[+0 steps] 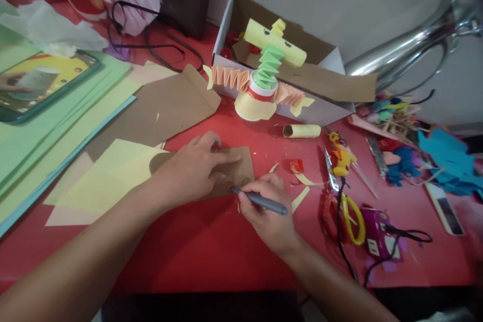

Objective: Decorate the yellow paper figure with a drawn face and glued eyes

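Observation:
A grey marker (266, 203) is pinched in the fingers of my right hand (269, 214). Its tip rests on a piece of brown cardboard (241, 161) on the red table, beside small drawn round shapes. My left hand (194, 166) lies over that cardboard with fingers stretched out, pressing it down and hiding part of it. Sheets of pale yellow paper (113, 173) lie under and beside my left wrist. Behind my hands stands a paper figure (260, 80) with a cup body, folded orange arms, a green folded neck and a rolled yellow head.
A white cardboard box (320, 95) stands behind the figure, near a rolled yellow tube (302, 131). To the right lie scissors (332, 171), cables and a purple device (381, 234). Stacked green paper (56, 110) with a phone (45, 83) and eyeglasses (147, 45) occupy the left.

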A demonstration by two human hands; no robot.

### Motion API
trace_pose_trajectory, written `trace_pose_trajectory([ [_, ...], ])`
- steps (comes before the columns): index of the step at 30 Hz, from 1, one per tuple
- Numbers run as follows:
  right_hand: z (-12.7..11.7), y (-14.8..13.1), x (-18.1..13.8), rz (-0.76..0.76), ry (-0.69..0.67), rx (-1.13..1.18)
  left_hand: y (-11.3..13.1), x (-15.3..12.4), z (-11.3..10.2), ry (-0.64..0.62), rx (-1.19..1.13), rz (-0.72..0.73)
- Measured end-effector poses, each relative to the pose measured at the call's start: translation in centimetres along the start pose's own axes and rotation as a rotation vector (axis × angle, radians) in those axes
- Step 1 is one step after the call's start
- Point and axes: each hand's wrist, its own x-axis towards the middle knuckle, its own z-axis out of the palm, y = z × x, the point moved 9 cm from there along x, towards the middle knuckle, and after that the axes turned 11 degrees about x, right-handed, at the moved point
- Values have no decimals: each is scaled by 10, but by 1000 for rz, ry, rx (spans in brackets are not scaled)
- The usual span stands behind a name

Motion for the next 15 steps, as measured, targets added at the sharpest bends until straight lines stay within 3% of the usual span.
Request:
trace_pose_trajectory([
  [15, 0, -5, 1, -38, -2, 2, 0, 0, 0, -13, -15, -20],
])
